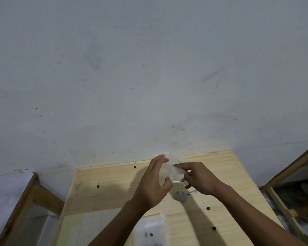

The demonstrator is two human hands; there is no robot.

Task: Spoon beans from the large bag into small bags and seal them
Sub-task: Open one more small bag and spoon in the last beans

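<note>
left hand (156,181) pinches small bag (171,170), steadying it | right hand (197,177) pinches its edge, likely opening it | spoon (180,195) lies near, ready on table (114,183)

pale wooden table (114,192) bears spoon (180,195), clear bag (151,228).

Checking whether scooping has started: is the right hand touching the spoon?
Apart. The head view shows the right hand pinching the small clear bag above the table, while the spoon lies below on the wood.
</note>
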